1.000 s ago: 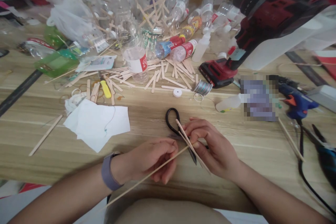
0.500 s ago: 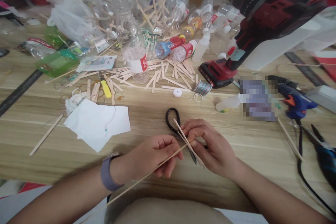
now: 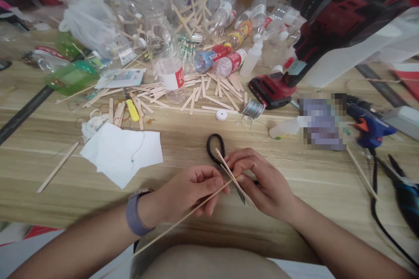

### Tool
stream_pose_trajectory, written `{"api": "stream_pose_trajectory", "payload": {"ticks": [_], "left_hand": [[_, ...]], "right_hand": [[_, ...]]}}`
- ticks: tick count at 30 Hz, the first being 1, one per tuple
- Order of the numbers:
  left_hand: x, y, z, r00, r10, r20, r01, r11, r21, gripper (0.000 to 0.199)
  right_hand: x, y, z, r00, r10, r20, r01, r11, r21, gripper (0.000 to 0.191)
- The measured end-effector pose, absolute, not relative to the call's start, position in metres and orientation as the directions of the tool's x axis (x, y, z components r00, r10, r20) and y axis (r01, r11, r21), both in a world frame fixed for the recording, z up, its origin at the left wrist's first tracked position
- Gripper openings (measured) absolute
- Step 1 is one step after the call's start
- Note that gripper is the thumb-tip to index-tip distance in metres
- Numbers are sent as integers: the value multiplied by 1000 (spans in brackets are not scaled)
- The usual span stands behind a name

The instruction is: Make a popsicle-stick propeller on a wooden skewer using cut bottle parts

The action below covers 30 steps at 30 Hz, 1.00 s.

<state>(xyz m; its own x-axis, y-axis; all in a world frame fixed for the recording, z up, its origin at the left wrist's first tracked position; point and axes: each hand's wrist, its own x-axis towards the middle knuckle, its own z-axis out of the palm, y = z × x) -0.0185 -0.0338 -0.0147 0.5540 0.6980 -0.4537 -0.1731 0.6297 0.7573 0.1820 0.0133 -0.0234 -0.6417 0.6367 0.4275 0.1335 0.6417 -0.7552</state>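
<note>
My left hand (image 3: 196,189) is closed around a long thin wooden stick (image 3: 176,221), its thumb pressed along it. The stick slants down to the left past my wrist. My right hand (image 3: 266,185) pinches a few short thin sticks (image 3: 225,165), which cross the upper end of the long one at its fingertips. How they join there is hidden by the fingers. Beneath the right hand and the sticks lies a pair of black-handled scissors (image 3: 208,144), with one handle loop and part of the blades showing.
White paper sheets (image 3: 131,161) lie left of my hands. Behind are scattered craft sticks (image 3: 193,100), a plastic bottle (image 3: 168,80), a spool (image 3: 253,109) and a yellow-handled tool (image 3: 132,110). A red power drill (image 3: 273,89) and a blue glue gun (image 3: 369,130) stand at right.
My left hand has shifted very slightly upward along the long stick. The right hand and the short sticks have hardly moved.
</note>
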Motion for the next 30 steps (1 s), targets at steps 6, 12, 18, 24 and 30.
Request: {"api": "stream_pose_trajectory", "payload": {"ticks": [6,12,18,24,30], "left_hand": [[-18,-33,-14,569,682,-460,-185,651,736,41],[-18,-33,-13,584,672,-455,-141,636,758,33],[-18,-33,-15,587,676,-445,-117,615,780,31],[-16,-34,-13,554,705,-443,-146,606,782,21],[-16,-34,-15,513,744,-429,-223,598,770,9]], "right_hand": [[181,12,-23,-645,630,433,114,639,-761,4],[180,10,-20,-661,616,428,94,634,-768,5],[180,9,-22,-663,615,427,93,633,-768,6],[181,10,-22,-657,627,419,110,629,-770,7],[180,10,-20,-649,626,432,120,645,-754,8]]}}
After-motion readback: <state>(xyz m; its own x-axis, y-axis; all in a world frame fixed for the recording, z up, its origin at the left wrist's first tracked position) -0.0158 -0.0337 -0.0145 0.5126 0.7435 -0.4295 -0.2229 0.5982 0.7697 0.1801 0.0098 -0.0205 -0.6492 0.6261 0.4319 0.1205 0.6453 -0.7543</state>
